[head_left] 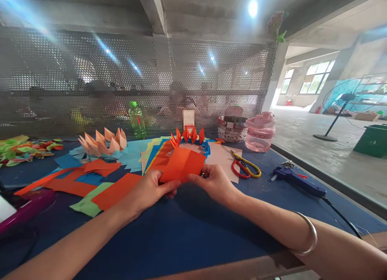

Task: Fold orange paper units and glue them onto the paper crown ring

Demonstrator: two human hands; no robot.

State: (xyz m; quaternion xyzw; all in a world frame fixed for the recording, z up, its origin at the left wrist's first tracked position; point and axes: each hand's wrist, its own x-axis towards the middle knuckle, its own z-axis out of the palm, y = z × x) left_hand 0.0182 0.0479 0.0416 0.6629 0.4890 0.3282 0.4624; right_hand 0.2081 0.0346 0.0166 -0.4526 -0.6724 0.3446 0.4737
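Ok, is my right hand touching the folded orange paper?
Touching: the head view shows the right hand with its fingers gripping the right edge of the folded orange paper.

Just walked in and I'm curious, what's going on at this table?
A person's left hand and right hand are holding a folded orange paper piece above a blue-covered table. Beyond it sits a row of pointed folded paper shapes, with loose coloured paper sheets nearby. To the right lie scissors with red and yellow handles and a blue hot glue gun.
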